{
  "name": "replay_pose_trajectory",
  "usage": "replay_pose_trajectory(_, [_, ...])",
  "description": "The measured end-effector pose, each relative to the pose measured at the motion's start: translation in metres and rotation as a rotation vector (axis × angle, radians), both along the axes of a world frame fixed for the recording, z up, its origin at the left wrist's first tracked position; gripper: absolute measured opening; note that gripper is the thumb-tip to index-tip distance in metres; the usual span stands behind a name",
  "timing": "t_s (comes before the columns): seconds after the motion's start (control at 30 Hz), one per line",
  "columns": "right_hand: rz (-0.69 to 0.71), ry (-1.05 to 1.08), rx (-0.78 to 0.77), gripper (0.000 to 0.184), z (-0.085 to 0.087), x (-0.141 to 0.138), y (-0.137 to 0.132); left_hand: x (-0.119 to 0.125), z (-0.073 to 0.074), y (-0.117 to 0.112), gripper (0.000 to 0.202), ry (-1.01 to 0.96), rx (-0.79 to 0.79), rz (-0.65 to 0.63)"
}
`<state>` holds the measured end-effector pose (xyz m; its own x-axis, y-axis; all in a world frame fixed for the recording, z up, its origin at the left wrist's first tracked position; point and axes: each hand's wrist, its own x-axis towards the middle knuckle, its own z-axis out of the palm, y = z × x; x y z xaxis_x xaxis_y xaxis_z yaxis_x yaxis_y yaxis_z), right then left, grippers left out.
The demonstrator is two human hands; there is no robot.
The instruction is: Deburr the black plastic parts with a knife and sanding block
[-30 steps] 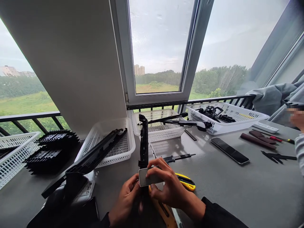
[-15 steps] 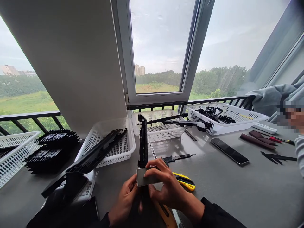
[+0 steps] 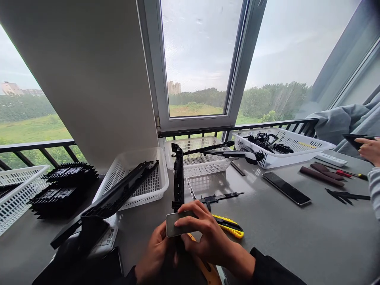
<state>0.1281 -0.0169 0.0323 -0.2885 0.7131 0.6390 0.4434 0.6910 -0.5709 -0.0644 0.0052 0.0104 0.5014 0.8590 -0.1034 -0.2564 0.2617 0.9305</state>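
Note:
My right hand (image 3: 206, 233) grips a flat grey rectangular block (image 3: 175, 225) with a pale rim, fingers over its top and thumb below. The block lies across a long black plastic part (image 3: 178, 174) that reaches away from me. My left hand (image 3: 154, 247) is closed around the near end of that part, close to the block's left edge; its fingertips are partly hidden. Beside my right hand, a yellow utility knife (image 3: 234, 227) lies on the table. Under my right wrist shows an orange-handled tool (image 3: 208, 273), mostly covered. Just beyond the block lies a caliper (image 3: 221, 197).
White baskets (image 3: 204, 170) with black parts line the window side. At left stand stacked black parts (image 3: 53, 198) and long black mouldings (image 3: 118, 194). To the right are a phone (image 3: 286, 189), dark red pieces (image 3: 322, 177) and another person's hand (image 3: 369, 150) holding something black.
My right hand and the grey block have slid slightly left and toward me over the black part. My left hand stays nearly in place.

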Motion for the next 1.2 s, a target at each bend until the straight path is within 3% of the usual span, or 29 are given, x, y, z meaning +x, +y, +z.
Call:
replay_pose_trajectory(0.17, [-0.134,0.030,-0.015,0.044,-0.001,0.003,0.001,0.001,-0.003,-0.002,0.052,0.027,-0.014,-0.064])
replay_pose_trajectory(0.33, [-0.011,-0.009,0.020,0.050,0.001,0.001,0.001,-0.002,-0.012,0.001,0.049,-0.001,-0.003,-0.005])
replay_pose_trajectory(0.53, [-0.135,0.031,0.014,0.045,0.000,0.004,0.004,-0.001,-0.011,0.002,0.051,0.031,0.016,-0.070])
replay_pose_trajectory(0.7, [-0.001,0.020,0.025,0.050,0.002,-0.001,0.000,-0.002,-0.012,0.003,0.048,0.001,0.028,-0.019])
replay_pose_trajectory(0.9, [-0.113,0.025,-0.008,0.045,0.004,0.008,0.002,0.000,-0.009,0.000,0.049,0.015,0.005,-0.057])
replay_pose_trajectory(1.07, [0.008,-0.004,-0.016,0.052,0.005,0.004,0.000,0.000,-0.004,0.000,0.053,0.002,0.007,-0.064])
replay_pose_trajectory(1.2, [-0.062,0.000,-0.039,0.048,0.003,0.006,0.002,-0.001,-0.007,0.001,0.048,0.007,0.003,-0.033])
